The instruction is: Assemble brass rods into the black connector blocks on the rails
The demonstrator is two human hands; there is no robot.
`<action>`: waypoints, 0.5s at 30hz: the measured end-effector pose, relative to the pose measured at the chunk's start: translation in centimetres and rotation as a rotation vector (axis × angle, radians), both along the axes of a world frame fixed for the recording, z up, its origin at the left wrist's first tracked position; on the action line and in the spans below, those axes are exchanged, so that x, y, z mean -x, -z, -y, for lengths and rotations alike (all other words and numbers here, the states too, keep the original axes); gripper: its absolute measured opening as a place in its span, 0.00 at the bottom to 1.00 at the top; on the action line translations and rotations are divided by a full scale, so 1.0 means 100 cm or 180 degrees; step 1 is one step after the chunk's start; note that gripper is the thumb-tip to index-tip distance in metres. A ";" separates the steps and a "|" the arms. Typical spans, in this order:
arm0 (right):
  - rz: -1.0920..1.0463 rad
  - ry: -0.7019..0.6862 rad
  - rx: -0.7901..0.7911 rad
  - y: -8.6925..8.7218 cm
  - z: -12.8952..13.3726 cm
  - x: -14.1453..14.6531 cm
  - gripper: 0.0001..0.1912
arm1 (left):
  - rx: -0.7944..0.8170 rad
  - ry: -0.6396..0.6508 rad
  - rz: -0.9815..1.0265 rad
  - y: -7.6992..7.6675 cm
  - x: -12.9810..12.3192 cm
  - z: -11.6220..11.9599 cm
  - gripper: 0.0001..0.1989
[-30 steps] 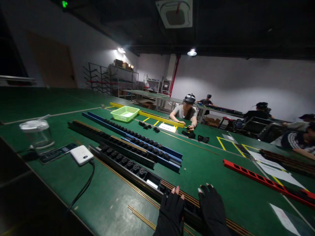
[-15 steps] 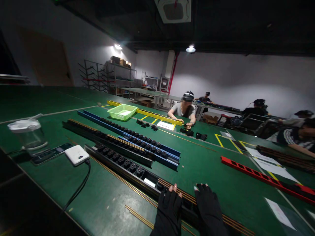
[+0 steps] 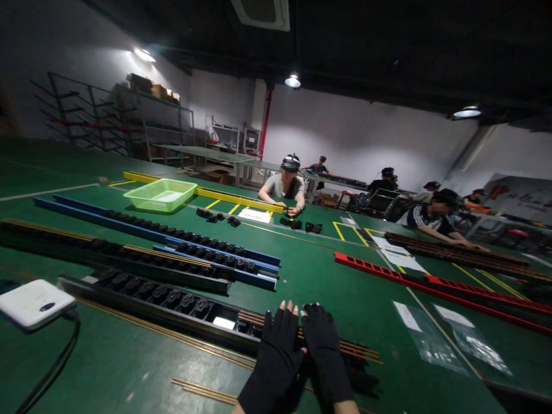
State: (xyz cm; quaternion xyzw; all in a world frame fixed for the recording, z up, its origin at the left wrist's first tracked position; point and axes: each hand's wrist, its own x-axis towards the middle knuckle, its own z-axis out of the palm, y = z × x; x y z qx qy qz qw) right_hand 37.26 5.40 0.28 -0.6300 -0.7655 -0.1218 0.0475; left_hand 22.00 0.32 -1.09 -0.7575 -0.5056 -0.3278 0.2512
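Note:
My left hand (image 3: 280, 348) and my right hand (image 3: 321, 345), both in black fingerless gloves, lie side by side across a long black channel rail (image 3: 164, 321). Their fingers are stretched out and rest over thin copper-coloured strips (image 3: 360, 349) along the rail; the strips pass beneath the hands. A row of black blocks (image 3: 172, 298) sits in the rail to the left, with a small white piece (image 3: 224, 323) between them and the hands. More copper-coloured strips (image 3: 202, 391) lie on the table in front. The palms' undersides are hidden.
Blue rails (image 3: 99, 217) and another black rail (image 3: 129, 259) lie behind. A green basket (image 3: 160, 195), a yellow rail (image 3: 237, 198) and red rails (image 3: 388, 275) are farther out. A white device (image 3: 34, 303) with a cable is at left, plastic bags (image 3: 435, 345) at right. Co-workers sit opposite.
The view has turned to the right, so the table's things appear farther left. My right hand has moved closer to my left hand over the strips.

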 end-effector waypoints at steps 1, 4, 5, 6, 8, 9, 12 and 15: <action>-0.0023 0.0006 0.0003 0.000 0.000 0.000 0.20 | -0.0048 0.0122 0.0008 0.001 -0.002 -0.003 0.31; -0.0128 0.0103 0.0061 -0.003 -0.001 0.003 0.20 | -0.0205 0.0305 0.0212 0.013 -0.008 -0.009 0.26; -0.0178 0.0148 0.0097 -0.005 -0.002 0.005 0.20 | -0.0251 0.0296 0.0248 0.018 -0.009 -0.010 0.25; -0.0233 0.0195 0.0138 -0.007 -0.002 0.006 0.20 | -0.0286 0.0263 0.0248 0.023 -0.009 -0.012 0.24; -0.0328 0.0273 0.0219 -0.013 -0.003 0.008 0.20 | -0.0297 0.0197 0.0208 0.030 -0.009 -0.013 0.23; -0.0361 0.0306 0.0253 -0.017 -0.002 0.009 0.20 | -0.0210 0.0196 0.0189 0.033 -0.008 -0.014 0.24; -0.0396 0.0309 0.0371 -0.026 0.000 0.012 0.20 | 0.0272 0.0296 0.0233 0.035 -0.005 -0.013 0.31; -0.0452 0.0342 0.0472 -0.031 0.002 0.014 0.20 | 0.0495 0.0365 0.0312 0.033 -0.004 -0.013 0.35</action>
